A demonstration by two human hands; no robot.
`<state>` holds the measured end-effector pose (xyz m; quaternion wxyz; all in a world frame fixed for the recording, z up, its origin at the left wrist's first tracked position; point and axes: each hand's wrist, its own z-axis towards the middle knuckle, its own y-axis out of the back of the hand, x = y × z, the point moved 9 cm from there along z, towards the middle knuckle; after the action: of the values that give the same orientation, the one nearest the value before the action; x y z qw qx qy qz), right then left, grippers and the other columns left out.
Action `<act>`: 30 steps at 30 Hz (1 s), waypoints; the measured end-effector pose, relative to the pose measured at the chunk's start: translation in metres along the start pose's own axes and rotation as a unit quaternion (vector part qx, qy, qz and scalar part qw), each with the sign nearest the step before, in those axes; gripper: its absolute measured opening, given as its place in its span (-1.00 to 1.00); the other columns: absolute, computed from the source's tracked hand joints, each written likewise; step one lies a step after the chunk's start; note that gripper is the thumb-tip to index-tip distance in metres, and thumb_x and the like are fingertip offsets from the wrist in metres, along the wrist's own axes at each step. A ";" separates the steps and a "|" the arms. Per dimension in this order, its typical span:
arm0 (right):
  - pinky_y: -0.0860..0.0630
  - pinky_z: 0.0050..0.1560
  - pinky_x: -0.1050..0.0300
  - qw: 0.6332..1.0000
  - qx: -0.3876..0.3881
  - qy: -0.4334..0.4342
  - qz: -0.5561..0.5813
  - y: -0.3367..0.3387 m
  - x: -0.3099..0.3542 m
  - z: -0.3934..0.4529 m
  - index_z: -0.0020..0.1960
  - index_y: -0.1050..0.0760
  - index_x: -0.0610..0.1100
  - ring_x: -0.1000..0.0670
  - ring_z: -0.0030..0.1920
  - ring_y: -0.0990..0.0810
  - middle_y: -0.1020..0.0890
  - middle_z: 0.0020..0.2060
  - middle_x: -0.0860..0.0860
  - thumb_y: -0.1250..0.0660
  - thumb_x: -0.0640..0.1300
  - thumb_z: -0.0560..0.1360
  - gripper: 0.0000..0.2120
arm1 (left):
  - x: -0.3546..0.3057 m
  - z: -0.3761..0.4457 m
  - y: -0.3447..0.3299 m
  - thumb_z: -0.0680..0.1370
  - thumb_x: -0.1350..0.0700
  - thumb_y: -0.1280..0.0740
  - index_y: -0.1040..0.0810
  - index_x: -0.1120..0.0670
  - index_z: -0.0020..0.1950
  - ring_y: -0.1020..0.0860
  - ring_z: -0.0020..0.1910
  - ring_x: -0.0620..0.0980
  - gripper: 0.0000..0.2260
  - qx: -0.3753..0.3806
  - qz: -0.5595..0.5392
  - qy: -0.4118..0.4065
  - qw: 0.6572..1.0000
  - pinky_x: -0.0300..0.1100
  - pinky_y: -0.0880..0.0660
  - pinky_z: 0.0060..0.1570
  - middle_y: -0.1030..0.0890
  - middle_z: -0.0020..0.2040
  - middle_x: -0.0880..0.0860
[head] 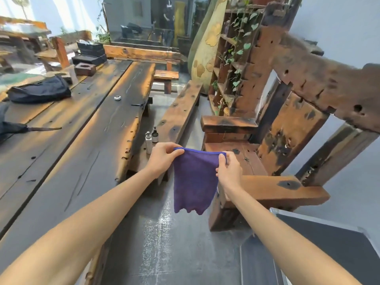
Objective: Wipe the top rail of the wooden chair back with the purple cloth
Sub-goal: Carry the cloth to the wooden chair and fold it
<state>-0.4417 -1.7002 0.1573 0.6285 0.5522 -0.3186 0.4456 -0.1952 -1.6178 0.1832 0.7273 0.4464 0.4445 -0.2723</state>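
Beside a long plank table (61, 140) filling the left of the frame, a person's left hand (162, 156) pinches one top corner of the purple cloth (194, 179) at lower centre, while the right hand (229, 171) pinches the other, the cloth hanging free between them. At upper right, well apart, runs the chair's top rail (320, 79), seemingly pitted with holes and notches; the hanging cloth could snag there if dragged loosely.
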 end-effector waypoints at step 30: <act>-0.65 -0.33 0.19 0.993 -0.113 -0.010 0.042 -0.106 -0.034 0.614 0.13 -0.46 0.07 0.10 -0.29 -0.73 -0.70 -0.23 0.03 -0.15 -0.03 0.70 -0.88 | 0.023 0.678 -0.176 0.59 0.22 -0.34 -0.70 0.18 0.04 -0.68 -0.10 0.01 -0.85 0.124 0.018 -0.096 0.987 -0.02 -0.66 -0.04 -0.72 -0.08 0.11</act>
<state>-0.3020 -2.3067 0.1982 0.6646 0.4683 -0.3958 0.4270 -0.0506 -2.3014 0.2312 0.7101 0.5129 0.3274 -0.3542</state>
